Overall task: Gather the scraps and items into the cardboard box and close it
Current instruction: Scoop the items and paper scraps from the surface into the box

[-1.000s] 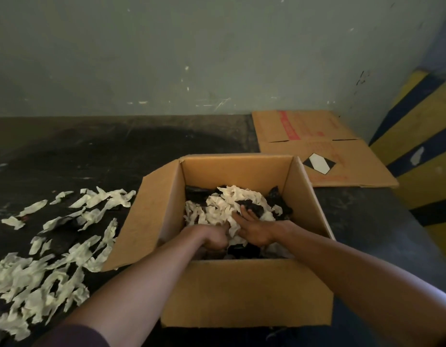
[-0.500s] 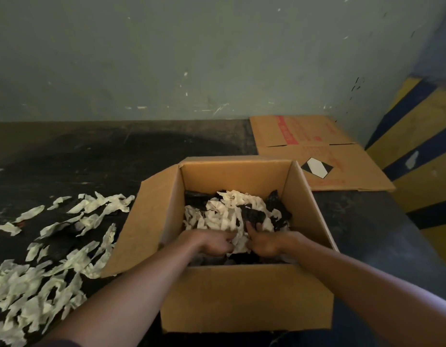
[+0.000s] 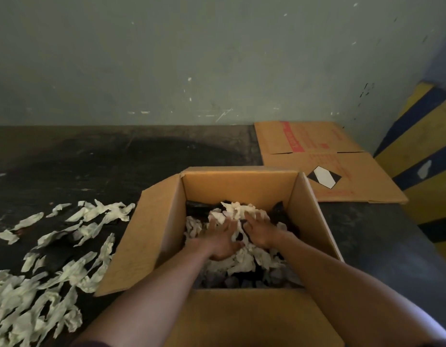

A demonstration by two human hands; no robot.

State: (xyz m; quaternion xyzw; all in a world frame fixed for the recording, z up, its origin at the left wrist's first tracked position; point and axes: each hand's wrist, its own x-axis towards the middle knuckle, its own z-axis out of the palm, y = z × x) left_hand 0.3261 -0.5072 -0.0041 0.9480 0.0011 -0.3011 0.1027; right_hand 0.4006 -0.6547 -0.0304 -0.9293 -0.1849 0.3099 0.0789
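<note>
Both hands (image 3: 242,236) flat atop scraps (image 3: 238,211) in box (image 3: 156,226)

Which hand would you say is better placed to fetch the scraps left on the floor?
Probably the left hand: the loose scraps lie on the box's left. The right hand would have to cross over.

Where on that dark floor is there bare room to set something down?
Bare floor lies along the wall, behind the loose scraps and left of the flattened cardboard. There is more right of the cardboard box, below that sheet. The near left is crowded with scraps; the box holds both hands.
</note>
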